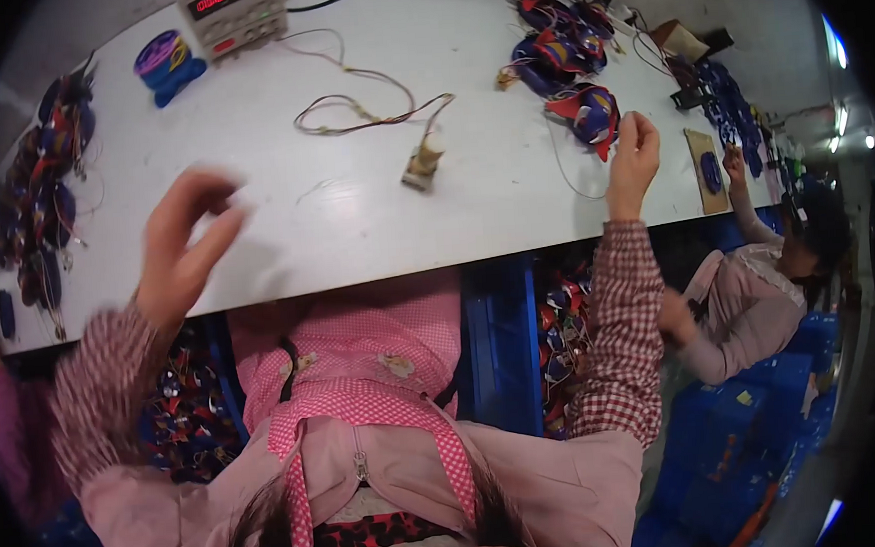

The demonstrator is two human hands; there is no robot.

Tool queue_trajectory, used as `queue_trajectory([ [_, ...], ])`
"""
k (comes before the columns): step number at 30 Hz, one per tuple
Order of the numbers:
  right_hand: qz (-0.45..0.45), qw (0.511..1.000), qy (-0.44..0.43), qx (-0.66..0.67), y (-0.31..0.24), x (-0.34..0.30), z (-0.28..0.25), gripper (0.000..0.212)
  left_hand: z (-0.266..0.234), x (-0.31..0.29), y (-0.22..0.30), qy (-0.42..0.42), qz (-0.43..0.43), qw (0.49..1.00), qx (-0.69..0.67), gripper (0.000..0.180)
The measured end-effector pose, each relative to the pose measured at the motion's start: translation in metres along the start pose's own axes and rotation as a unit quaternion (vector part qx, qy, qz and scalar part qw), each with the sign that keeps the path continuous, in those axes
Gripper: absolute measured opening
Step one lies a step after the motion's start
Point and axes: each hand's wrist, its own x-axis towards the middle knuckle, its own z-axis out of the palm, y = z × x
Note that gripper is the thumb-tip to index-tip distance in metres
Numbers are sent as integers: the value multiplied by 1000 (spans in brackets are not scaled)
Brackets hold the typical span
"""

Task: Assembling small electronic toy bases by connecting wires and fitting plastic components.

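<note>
On the white table (pixel 514 209), a row of blue and red toy parts (pixel 47 197) lies at nine o'clock. The left hand (pixel 181 249) is lifted, fingers loose, holding nothing. A small tan wired part (pixel 424 161) stands in the middle, untouched. At two o'clock the right hand (pixel 633 156) pinches near a thin wire by the pile of red and blue toy parts (pixel 564 55); I cannot tell if it grips it. Many pieces still wait.

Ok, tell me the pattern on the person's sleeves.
Red-and-white check on the sleeves, seen best in the head view.
</note>
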Motion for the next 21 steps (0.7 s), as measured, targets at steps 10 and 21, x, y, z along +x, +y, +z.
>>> queue_trajectory([
  [10,246,916,-262,-176,82,112,-15,30,298,257,57,-235,163,945,157,85],
  [21,272,941,-202,8,37,27,-68,16,353,239,40,-232,143,918,289,90],
])
